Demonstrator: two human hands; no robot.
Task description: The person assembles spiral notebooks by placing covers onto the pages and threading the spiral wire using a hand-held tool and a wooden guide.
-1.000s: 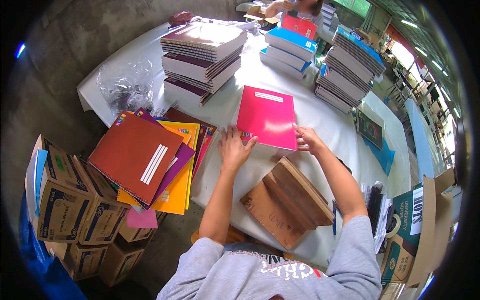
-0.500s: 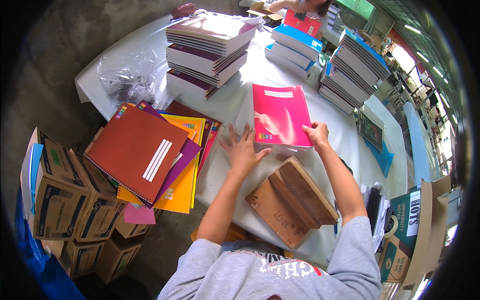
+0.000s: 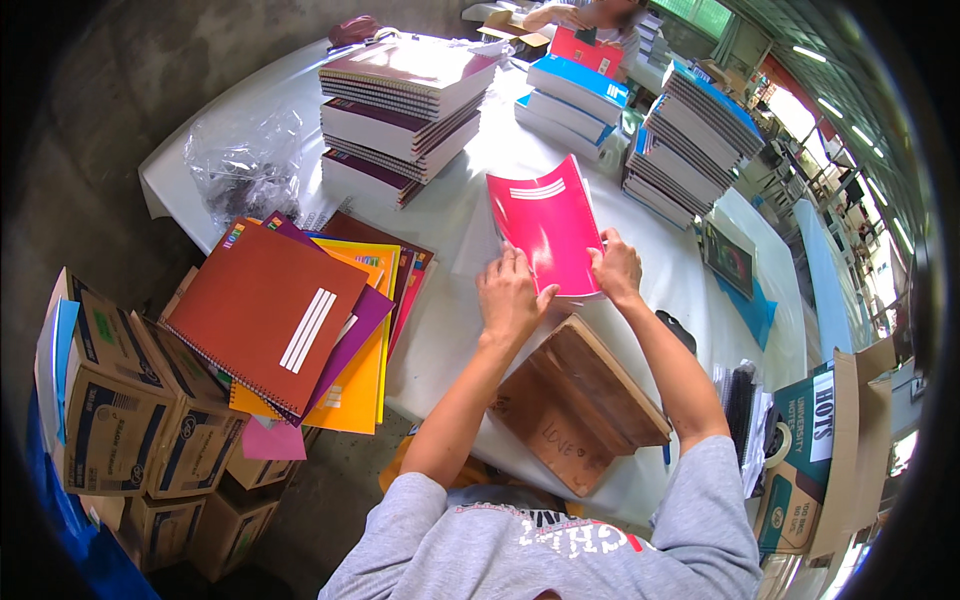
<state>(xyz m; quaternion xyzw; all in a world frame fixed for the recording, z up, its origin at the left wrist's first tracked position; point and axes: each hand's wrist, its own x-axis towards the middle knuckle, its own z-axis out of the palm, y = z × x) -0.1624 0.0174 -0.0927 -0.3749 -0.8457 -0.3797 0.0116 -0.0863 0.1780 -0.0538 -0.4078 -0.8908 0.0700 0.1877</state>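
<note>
pink-covered sheaf: pink top cover (image 3: 565,225) with pale sheets under its right edge, in front of the person over the white table (image 3: 440,325), just beyond the brown angled stand (image 3: 590,400); can't tell if its underside touches the table

left hand: (image 3: 512,300) clamped on the near left part, fingers on the left side, thumb by the near edge

right hand: (image 3: 617,268) pinching the right long edge near its near end, thumb on the cover; the two hands are apart, sheaf between them

weight: probably moderate, light enough for two hands; exact thickness hidden

stiffness: cover is bowed, far left corner up, so likely flexible, will curl if squeezed sideways

surface: glossy glare, likely slippery; loose sheets could shear, corners could crease

grip: opposite long edges, thumbs over the top, fingers under the whole thickness, light squeeze

long axis: near to far, far end leaning a little left

pointing: white strips (image 3: 537,190) at the far end, running roughly crosswise
</note>
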